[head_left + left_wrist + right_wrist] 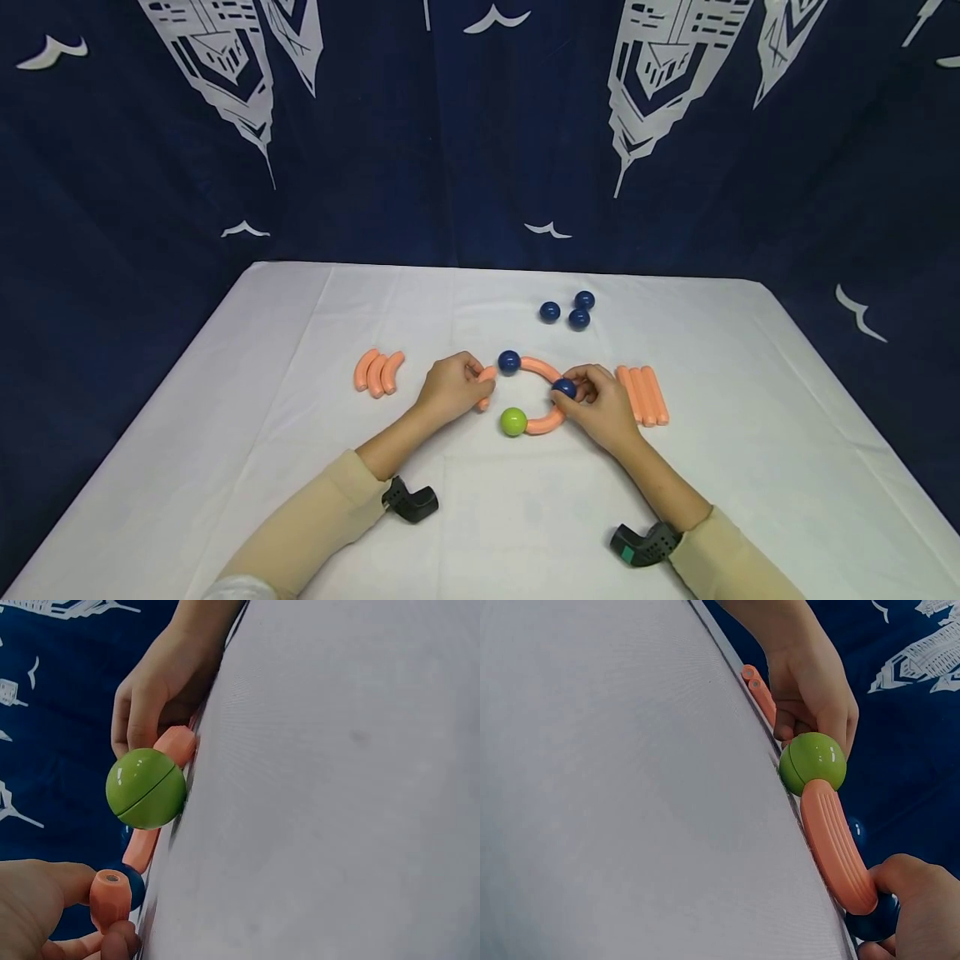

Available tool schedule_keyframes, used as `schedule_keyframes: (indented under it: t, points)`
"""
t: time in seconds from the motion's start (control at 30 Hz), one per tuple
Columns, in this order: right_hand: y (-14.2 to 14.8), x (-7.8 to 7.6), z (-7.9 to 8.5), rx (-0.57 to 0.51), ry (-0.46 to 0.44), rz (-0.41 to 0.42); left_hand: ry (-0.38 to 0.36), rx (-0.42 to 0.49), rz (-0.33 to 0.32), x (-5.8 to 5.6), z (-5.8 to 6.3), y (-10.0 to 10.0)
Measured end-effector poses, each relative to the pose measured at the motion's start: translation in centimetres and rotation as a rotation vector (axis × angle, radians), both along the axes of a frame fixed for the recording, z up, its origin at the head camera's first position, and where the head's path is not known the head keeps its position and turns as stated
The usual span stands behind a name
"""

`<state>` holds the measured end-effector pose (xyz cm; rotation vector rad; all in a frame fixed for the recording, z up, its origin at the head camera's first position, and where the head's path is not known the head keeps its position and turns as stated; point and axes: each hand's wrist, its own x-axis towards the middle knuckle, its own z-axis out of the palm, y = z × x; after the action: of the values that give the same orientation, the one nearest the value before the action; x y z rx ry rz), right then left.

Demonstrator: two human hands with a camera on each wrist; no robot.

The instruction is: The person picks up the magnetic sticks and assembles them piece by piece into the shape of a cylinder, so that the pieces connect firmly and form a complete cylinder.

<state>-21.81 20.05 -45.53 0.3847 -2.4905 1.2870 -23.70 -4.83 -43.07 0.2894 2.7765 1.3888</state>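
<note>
While left hand (453, 387) pinches curved orange rod (487, 374), right hand (606, 408), apart from it, grips blue ball (564, 388) between upper orange rod (541, 367) and lower orange rod (545, 423). Held rod near second blue ball (509, 362), which joins upper orange rod's other end; green ball (513, 422) joins lower orange rod's. Three curved rods (376, 374) lie left of left hand, three straight rods (642, 396) just beside right hand, three loose blue balls (579, 320) farther back on white tablecloth (517, 525).

No legible text, label, brand, number or sign in any of three views.
</note>
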Motion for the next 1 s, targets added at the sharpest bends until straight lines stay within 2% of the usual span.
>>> schedule_keyframes:
  t: [0.53,0.73,1.0]
  points:
    - [0.0,-0.1,0.0,0.002,0.008,0.0,0.057,0.053,0.04,-0.1,-0.8,1.0]
    - [0.0,-0.2,0.0,-0.002,0.016,0.002,0.061,0.058,0.032,0.0,-1.0,1.0]
    - [-0.1,-0.2,-0.1,0.006,0.025,0.006,0.128,0.045,0.013,0.1,-1.7,1.1]
